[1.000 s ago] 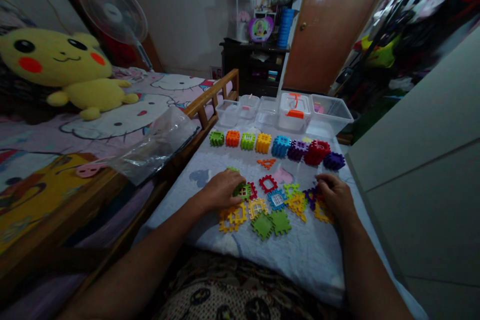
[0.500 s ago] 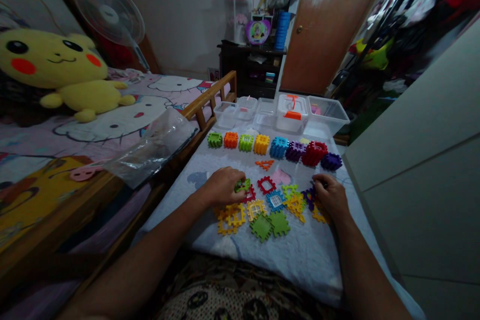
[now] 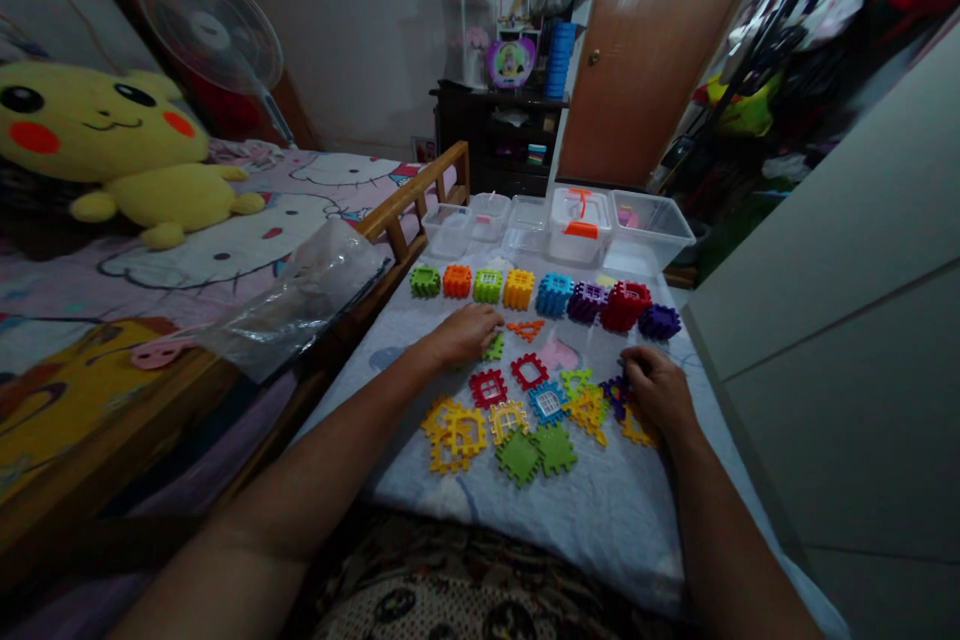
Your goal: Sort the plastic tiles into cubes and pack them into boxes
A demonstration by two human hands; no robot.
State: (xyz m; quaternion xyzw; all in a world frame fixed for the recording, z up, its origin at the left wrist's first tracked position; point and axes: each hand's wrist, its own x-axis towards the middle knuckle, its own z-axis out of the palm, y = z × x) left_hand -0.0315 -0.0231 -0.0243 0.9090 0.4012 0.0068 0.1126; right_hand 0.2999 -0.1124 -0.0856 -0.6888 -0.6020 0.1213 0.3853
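My left hand [image 3: 466,334] is closed on a green interlocking plastic tile [image 3: 493,348], whose notched edge shows below the fingers. Just right of it lies an orange triangular tile [image 3: 525,330]. My right hand [image 3: 657,386] rests with curled fingers on the right side of the cloth; whether anything is in them is hidden. Beside it are a purple tile [image 3: 615,394] and a yellow tile [image 3: 636,427]. Between the hands lie red window-frame tiles [image 3: 489,389], a blue window tile [image 3: 548,402], yellow tiles [image 3: 457,430] and overlapping green square tiles [image 3: 520,457].
Behind the loose tiles stands a row of colour-sorted stacks, including a yellow stack [image 3: 519,290] and a red stack [image 3: 625,306]. Clear plastic boxes [image 3: 650,223] line the far edge. To the left are a wooden bed rail [image 3: 409,195] and a plastic bag [image 3: 300,295].
My left hand has moved away from me with the green tile, from beside the red tiles toward the row of stacks. My right hand has stayed nearly where it was.
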